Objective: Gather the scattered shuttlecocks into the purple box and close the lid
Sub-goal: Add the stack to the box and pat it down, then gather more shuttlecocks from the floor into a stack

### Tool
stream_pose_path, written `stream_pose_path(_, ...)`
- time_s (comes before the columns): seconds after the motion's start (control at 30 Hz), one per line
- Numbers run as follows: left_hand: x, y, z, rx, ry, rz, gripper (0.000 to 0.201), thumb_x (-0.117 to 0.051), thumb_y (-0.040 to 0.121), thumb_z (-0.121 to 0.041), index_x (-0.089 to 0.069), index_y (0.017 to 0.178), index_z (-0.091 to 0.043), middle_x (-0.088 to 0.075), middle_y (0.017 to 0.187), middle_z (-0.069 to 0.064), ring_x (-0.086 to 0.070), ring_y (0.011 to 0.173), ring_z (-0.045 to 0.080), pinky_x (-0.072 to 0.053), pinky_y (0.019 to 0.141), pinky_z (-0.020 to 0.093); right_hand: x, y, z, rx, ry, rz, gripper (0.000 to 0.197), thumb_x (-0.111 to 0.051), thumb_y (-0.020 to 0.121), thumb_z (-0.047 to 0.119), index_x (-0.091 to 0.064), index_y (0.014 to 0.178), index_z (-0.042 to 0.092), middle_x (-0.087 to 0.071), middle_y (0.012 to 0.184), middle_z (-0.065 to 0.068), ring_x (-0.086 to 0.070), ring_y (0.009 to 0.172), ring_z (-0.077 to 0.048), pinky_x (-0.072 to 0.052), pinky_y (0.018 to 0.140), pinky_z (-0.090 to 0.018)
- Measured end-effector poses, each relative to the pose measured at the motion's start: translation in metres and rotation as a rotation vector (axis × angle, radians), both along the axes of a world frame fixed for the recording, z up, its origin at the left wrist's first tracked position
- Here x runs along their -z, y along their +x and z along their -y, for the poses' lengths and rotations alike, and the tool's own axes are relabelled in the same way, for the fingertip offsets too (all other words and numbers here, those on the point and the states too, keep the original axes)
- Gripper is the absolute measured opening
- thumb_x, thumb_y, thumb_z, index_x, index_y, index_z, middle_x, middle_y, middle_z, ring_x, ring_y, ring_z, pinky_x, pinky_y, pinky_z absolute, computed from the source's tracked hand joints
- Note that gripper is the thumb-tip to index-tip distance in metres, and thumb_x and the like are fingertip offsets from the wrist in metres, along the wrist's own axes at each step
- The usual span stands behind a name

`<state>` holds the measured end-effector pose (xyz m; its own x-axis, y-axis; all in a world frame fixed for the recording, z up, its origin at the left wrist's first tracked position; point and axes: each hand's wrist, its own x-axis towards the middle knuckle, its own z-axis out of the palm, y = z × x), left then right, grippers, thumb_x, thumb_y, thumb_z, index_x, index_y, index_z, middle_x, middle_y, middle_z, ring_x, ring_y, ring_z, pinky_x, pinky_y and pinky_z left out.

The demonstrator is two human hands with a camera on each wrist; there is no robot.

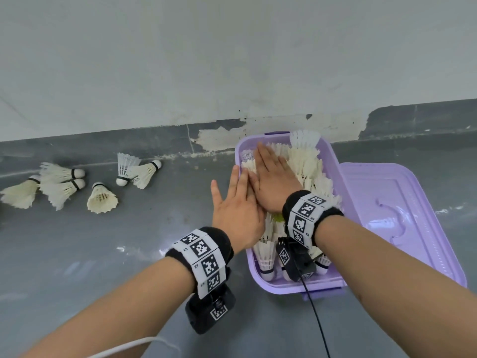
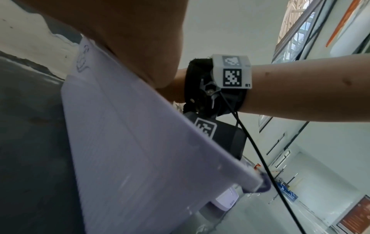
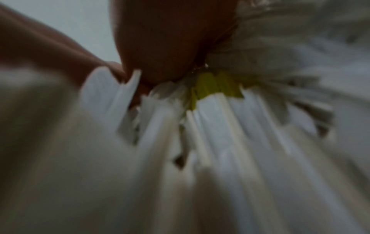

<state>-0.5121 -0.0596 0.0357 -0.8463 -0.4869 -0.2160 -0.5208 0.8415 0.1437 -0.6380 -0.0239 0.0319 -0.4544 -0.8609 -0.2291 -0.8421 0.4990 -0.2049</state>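
Observation:
The purple box (image 1: 333, 161) stands open on the grey floor, heaped with white shuttlecocks (image 1: 307, 164). My right hand (image 1: 271, 174) lies flat, fingers straight, pressing down on the heap. My left hand (image 1: 237, 200) lies flat too, over the box's left rim, its fingers beside the right hand. Several loose shuttlecocks (image 1: 102, 198) lie on the floor to the left. The lid (image 1: 392, 218) rests beside the box on its right. In the left wrist view the box wall (image 2: 120, 134) fills the middle. The right wrist view shows blurred feathers (image 3: 220, 134) under my palm.
A pale wall with peeling paint (image 1: 219, 136) runs along the floor just behind the box. A black cable (image 1: 318, 321) trails from my right wrist toward me, and a white cable (image 1: 129, 346) lies near my left forearm.

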Motion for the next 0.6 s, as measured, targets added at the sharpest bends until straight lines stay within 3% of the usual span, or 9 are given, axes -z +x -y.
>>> stream_pose_path(0.17,-0.002,0.005,0.004,0.011,0.109,-0.039,0.066,-0.019,0.100,-0.042,0.008,0.152,-0.012,0.020,0.159,0.003,0.024,0.144,0.020,0.007,0.113,0.059,-0.006,0.001,-0.003,0.027,-0.052,0.039,0.066,-0.012,0.100,0.045,0.008,0.152,0.010,0.013,0.161,-0.005,0.011,0.148,-0.015,0.007,0.117,-0.031)
stream_pose_path(0.33,-0.018,0.026,0.015,-0.014,0.223,-0.181,0.067,-0.019,0.100,-0.050,0.007,0.153,-0.017,0.014,0.160,-0.001,0.020,0.145,0.013,0.000,0.118,0.051,-0.019,0.003,-0.005,0.071,-0.171,0.071,0.075,-0.017,0.097,0.056,0.005,0.152,0.012,0.014,0.160,0.000,0.010,0.148,-0.014,0.001,0.120,-0.035)
stream_pose_path(0.47,-0.037,0.044,0.046,-0.083,0.213,-0.199,0.063,-0.025,0.100,-0.046,-0.004,0.153,-0.019,-0.001,0.161,0.003,0.005,0.148,0.018,-0.008,0.118,0.050,-0.041,0.012,0.006,0.138,-0.225,0.055,0.074,-0.019,0.098,0.055,0.000,0.153,0.010,0.012,0.161,0.000,0.013,0.147,-0.015,0.005,0.119,-0.037)
stream_pose_path(0.6,-0.048,0.077,0.097,-0.204,0.185,-0.239,0.058,-0.036,0.099,-0.042,-0.026,0.148,-0.013,-0.030,0.152,0.011,-0.025,0.142,0.026,-0.025,0.113,0.049,-0.064,0.031,0.035,0.087,-0.272,0.063,0.067,-0.029,0.100,0.045,-0.011,0.153,0.008,0.007,0.161,-0.002,0.012,0.148,-0.016,0.005,0.119,-0.037)
